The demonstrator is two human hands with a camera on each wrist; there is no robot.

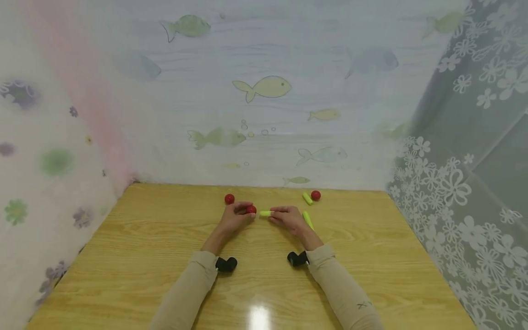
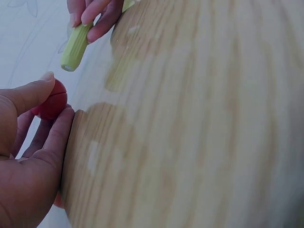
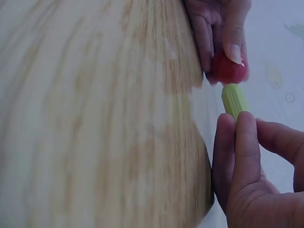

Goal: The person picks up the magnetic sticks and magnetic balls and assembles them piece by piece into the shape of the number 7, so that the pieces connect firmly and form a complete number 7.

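Red ball [image 1: 251, 210] in the left hand [image 1: 234, 217], pinched between thumb and fingers! At its three o'clock, a small gap away, a lime-green stick [image 1: 265, 213] points straight at it, gripped in the right hand's [image 1: 290, 220] fingertips. Another red ball [image 1: 229, 199] sits at the held ball's ten o'clock on the wooden table [image 1: 255, 266]; beyond the right hand, towards two o'clock, a third ball [image 1: 315, 195] lies beside a second stick [image 1: 307, 198].

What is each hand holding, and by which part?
The left hand holds a red ball by its sides, between thumb and fingers. The right hand pinches a ridged yellow-green stick by the end away from that ball.
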